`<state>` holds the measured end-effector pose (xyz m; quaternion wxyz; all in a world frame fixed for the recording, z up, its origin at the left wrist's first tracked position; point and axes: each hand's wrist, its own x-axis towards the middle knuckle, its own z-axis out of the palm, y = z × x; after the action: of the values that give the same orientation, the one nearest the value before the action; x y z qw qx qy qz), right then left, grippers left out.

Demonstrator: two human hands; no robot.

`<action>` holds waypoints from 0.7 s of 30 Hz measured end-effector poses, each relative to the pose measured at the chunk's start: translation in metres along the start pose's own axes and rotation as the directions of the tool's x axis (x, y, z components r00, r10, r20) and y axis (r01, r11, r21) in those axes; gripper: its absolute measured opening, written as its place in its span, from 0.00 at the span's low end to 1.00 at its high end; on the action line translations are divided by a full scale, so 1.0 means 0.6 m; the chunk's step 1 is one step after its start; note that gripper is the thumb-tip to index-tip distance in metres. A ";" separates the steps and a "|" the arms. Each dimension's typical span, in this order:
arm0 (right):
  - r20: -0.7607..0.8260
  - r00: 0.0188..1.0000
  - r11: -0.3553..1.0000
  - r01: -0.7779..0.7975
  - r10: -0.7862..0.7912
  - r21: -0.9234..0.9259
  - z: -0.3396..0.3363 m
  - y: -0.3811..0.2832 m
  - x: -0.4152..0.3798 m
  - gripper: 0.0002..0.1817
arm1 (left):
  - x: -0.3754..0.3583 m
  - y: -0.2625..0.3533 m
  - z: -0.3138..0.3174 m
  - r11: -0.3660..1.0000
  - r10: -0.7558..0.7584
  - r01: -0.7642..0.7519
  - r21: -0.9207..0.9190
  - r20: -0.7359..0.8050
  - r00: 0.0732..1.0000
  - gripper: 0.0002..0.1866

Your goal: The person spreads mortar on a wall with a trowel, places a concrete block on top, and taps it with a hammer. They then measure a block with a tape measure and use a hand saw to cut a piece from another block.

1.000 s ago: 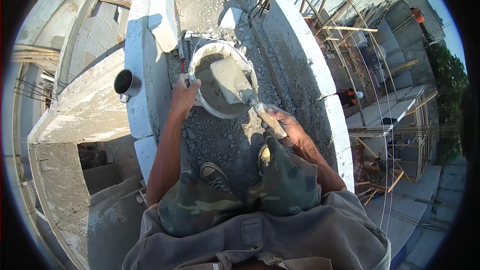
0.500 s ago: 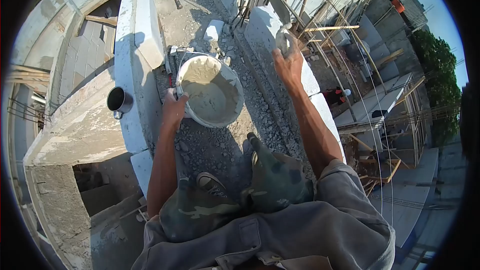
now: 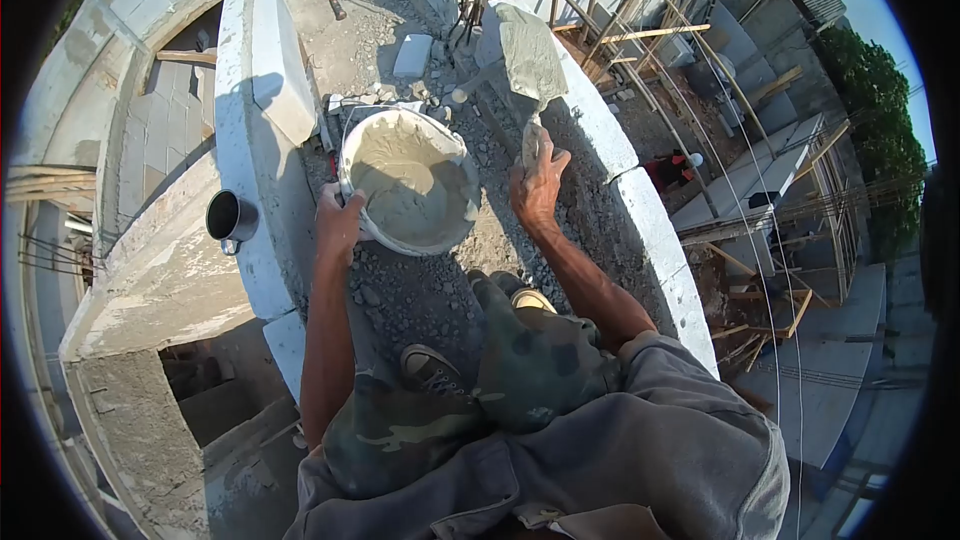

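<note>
My left hand is closed on the near left rim of a white bucket, thumb over the edge. Grey wet mortar fills its lower part. In my right hand is the handle of a trowel, its mortar-smeared blade flat and pointing away from me. That blade overlaps the top of the white block wall on the right. The bucket stands on rubble between the two walls, just ahead of my feet.
A dark mug sits on the left wall. Further ahead lie a red-and-black hammer and a white block piece. Beyond the right wall the ground drops to wooden scaffolding and a person in a white helmet.
My right hand has swung inward and back, and the trowel blade has turned to show its broad face. The left hand stays on the bucket, and the view has shifted slightly.
</note>
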<state>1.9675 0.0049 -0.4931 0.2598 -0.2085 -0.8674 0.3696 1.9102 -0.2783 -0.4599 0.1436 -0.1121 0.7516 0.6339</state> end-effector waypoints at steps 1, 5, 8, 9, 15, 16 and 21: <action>0.015 0.994 0.994 -0.105 0.106 -0.009 -0.007 0.000 0.001 0.39 | 0.002 -0.005 -0.001 1.000 -0.015 0.015 0.008 0.004 1.000 0.21; 0.046 0.997 0.998 -0.064 0.063 0.021 -0.025 0.006 -0.048 0.40 | 0.000 0.000 0.002 1.000 0.014 -0.014 -0.001 0.036 0.999 0.19; 0.116 0.985 0.990 0.124 -0.131 0.066 -0.070 0.004 -0.107 0.39 | -0.004 0.004 0.006 0.999 0.040 -0.039 -0.025 0.023 0.999 0.19; 0.121 0.983 0.989 0.129 -0.136 0.066 -0.083 0.004 -0.114 0.39 | -0.006 -0.001 0.006 0.999 0.044 -0.043 -0.031 0.012 0.999 0.18; 0.554 0.730 0.915 0.359 -0.400 0.187 -0.143 -0.029 -0.091 0.29 | 0.007 -0.020 0.014 0.961 0.218 -0.224 0.160 0.056 0.974 0.19; 0.701 0.676 0.969 0.078 -0.226 0.236 -0.143 -0.055 -0.075 0.27 | -0.005 -0.007 0.017 0.939 0.224 -0.233 0.255 0.063 0.973 0.18; 0.880 0.471 0.996 -0.017 -0.066 0.084 -0.058 -0.056 -0.036 0.24 | -0.024 0.002 0.039 0.942 0.300 -0.309 0.131 0.082 0.950 0.18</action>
<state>1.9995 -0.0099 -0.4540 -0.2096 0.0341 -0.8646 0.4553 1.9249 -0.2554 -0.4574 0.0745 0.0355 0.7985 0.5964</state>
